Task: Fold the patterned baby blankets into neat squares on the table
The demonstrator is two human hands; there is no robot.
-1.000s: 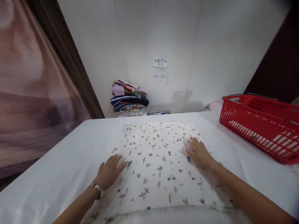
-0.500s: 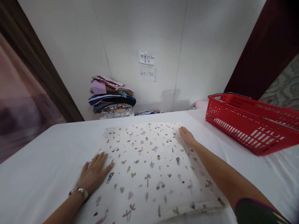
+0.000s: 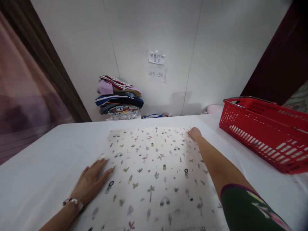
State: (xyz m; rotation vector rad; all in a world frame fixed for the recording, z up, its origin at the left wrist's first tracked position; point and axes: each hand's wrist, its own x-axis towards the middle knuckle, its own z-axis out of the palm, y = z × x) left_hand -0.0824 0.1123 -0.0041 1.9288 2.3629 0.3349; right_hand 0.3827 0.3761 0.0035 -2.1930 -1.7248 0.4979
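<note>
A thin white cloth [image 3: 156, 166] printed with palm trees, flamingos and rainbows lies spread on the white-covered table. My left hand [image 3: 92, 178] rests flat near its left edge, fingers stretched out. At the far right corner my right hand [image 3: 195, 133] has its fingers closed, pinching the cloth's edge. The near edge of the cloth runs out of view at the bottom.
To the right stands a red plastic basket [image 3: 260, 131] with metal handles. Behind the table rises a stack of folded fabrics [image 3: 120, 98] by the wall. Two paper notes [image 3: 156, 74] hang there. A curtain [image 3: 36, 73] borders the left.
My right hand has gone from lying with fingers extended along the cloth's right edge to pinching its far corner. The left hand stays flat. The view has shifted slightly left.
</note>
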